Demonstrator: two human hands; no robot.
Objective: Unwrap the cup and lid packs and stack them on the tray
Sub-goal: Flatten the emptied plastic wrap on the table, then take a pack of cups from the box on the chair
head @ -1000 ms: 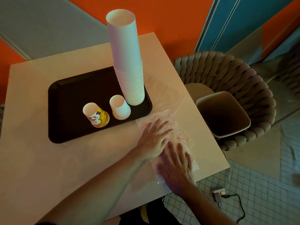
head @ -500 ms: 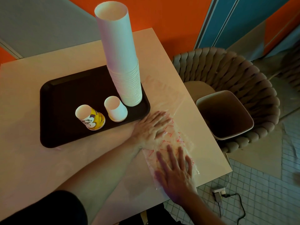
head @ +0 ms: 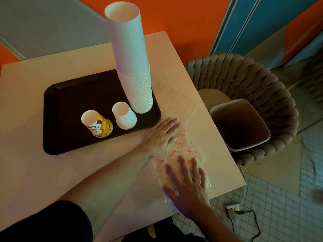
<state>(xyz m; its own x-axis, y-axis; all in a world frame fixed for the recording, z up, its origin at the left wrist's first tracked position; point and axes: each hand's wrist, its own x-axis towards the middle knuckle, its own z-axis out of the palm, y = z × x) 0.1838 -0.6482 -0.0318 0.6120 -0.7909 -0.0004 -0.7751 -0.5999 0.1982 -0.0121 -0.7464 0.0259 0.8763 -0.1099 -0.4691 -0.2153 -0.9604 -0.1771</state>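
In the head view, a clear plastic wrapper (head: 181, 151) with red printing lies flat on the pale table (head: 35, 172), at its right side, just beside the right edge of the dark tray (head: 70, 105). Both hands lie on this wrapper with straight, spread fingers, and they grip nothing. The left hand (head: 162, 133) presses the far part of the wrapper, close to the corner of the tray, and its forearm crosses the table from the lower left. The right hand (head: 187, 182) presses the near part of the wrapper, near the front edge of the table, so the wrapper stretches between and under the two palms. More of the clear film (head: 174, 98) reaches away beyond the left hand, along the side of the tray. On the tray stands a tall stack of white paper cups (head: 131, 62), mouth down, at the right far corner. In front of it stands a single white cup (head: 124, 115), also upside down, and left of that one a yellow printed cup (head: 97, 124), upside down as well. To the right of the table, a beige bin (head: 239, 124) sits on a woven chair (head: 253, 81).
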